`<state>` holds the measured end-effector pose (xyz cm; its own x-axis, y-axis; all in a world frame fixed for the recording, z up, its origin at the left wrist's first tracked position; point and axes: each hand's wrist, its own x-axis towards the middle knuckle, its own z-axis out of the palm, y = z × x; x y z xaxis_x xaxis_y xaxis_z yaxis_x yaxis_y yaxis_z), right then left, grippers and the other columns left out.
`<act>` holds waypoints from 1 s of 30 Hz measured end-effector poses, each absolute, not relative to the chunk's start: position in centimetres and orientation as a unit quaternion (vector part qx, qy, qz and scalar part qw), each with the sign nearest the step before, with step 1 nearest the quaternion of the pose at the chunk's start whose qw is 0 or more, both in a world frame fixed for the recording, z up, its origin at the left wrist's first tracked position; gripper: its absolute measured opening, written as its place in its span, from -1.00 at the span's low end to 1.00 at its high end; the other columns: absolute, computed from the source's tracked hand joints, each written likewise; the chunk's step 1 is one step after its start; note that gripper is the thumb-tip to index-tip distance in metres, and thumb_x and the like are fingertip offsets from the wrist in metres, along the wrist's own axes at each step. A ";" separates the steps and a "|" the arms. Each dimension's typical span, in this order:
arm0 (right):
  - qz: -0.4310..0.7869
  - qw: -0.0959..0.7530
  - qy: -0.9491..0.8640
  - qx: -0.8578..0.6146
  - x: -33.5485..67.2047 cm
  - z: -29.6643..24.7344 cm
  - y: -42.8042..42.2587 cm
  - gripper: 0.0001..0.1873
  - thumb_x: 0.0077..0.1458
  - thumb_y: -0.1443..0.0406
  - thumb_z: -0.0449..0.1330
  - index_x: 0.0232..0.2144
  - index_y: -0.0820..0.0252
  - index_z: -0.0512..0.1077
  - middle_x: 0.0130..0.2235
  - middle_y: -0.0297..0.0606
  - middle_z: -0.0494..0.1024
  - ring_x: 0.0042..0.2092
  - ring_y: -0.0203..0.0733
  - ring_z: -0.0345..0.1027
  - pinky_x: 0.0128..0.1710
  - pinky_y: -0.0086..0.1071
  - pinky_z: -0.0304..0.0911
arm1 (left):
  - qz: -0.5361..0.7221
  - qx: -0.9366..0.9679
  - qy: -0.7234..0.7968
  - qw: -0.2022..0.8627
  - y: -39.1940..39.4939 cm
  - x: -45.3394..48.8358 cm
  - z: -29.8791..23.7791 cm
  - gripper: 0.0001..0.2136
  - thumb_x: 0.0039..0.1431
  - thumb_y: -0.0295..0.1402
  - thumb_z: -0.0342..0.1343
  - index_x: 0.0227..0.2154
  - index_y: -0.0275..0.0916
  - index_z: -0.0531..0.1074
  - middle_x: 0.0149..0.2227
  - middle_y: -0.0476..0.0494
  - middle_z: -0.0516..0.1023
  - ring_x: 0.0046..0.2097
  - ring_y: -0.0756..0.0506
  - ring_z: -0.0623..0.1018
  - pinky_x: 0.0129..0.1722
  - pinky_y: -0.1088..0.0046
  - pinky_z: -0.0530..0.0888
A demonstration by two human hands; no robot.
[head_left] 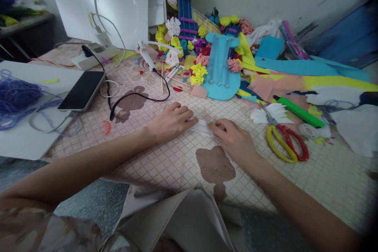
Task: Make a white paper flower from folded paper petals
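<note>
A small strip of white paper (203,126) lies on the patterned tablecloth between my two hands. My left hand (173,121) rests on the cloth with its fingers closed at the strip's left end. At the right end, my right hand (232,137) pinches the paper between thumb and fingers. To the right of that hand lie scissors (288,143) with one yellow and one red handle. Their blades rest over a piece of white cut paper (270,114). A blue guitar-shaped cutout (222,71) with strings leans upright beyond my hands.
A glue gun (146,56) with a black cord lies at the back. On the left are a phone (82,91) and purple yarn (19,96) on a white board. A green cutter (301,112), tape roll (307,130) and coloured paper scraps (277,84) lie right.
</note>
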<state>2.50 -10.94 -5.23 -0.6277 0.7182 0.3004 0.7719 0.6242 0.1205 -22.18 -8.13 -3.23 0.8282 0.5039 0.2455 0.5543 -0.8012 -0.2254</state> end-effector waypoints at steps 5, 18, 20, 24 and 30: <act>-0.083 0.135 -0.892 -0.423 2.6 -5.3 -11.0 -0.65 0.13 0.46 -0.02 -0.08 0.14 0.39 -0.14 -0.16 0.46 -0.19 -0.12 0.36 -0.38 -0.33 0.30 | -0.093 -0.944 -0.291 0.121 -8.1 -22.1 -3.1 -0.80 0.29 -0.44 -0.13 -0.21 -0.27 0.41 -0.22 -0.21 0.46 -0.15 -0.14 0.38 -0.15 0.27 0.31; 0.019 0.193 -0.880 -0.433 3.0 -5.4 -11.0 -0.65 0.13 0.42 -0.01 -0.06 0.13 0.39 -0.06 -0.15 0.43 -0.08 -0.11 0.35 -0.25 -0.27 0.35 | -0.224 -0.915 -0.295 -0.161 -8.0 -22.7 -3.0 -0.76 0.29 -0.31 -0.13 -0.14 -0.29 0.38 -0.14 -0.23 0.44 -0.08 -0.12 0.42 -0.04 0.27 0.36; 0.022 0.195 -0.878 -0.436 2.9 -5.3 -11.0 -0.69 0.17 0.38 -0.02 -0.07 0.14 0.38 -0.07 -0.15 0.43 -0.08 -0.12 0.36 -0.23 -0.28 0.34 | -0.212 -0.915 -0.297 -0.174 -8.1 -22.7 -2.8 -0.69 0.22 -0.16 -0.01 -0.13 -0.30 0.35 -0.15 -0.23 0.45 -0.09 -0.14 0.42 -0.06 0.26 0.36; 0.056 0.207 -0.876 -0.432 3.0 -4.7 -11.1 -0.77 0.20 0.29 0.00 -0.12 0.15 0.35 -0.10 -0.14 0.44 -0.08 -0.11 0.35 -0.16 -0.26 0.32 | -0.214 -0.910 -0.309 -0.173 -7.9 -22.6 -3.2 -0.77 0.14 -0.21 0.10 -0.27 -0.28 0.36 -0.19 -0.20 0.46 -0.12 -0.13 0.43 -0.08 0.29 0.36; 0.087 0.217 -0.870 -0.435 2.9 -4.3 -11.1 -0.86 0.12 0.25 0.10 -0.25 0.13 0.33 -0.14 -0.16 0.44 -0.11 -0.10 0.35 -0.27 -0.30 0.32 | -0.261 -0.893 -0.316 -0.184 -7.5 -22.1 -4.1 -0.95 0.13 -0.46 0.04 -0.43 -0.29 0.38 -0.25 -0.18 0.48 -0.19 -0.07 0.46 -0.14 0.33 0.39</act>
<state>2.88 -11.10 -4.30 -0.5277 0.7939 0.3021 0.7181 0.6069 -0.3406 -22.05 -7.47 -4.07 0.6641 0.6607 0.3499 0.4683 -0.7325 0.4941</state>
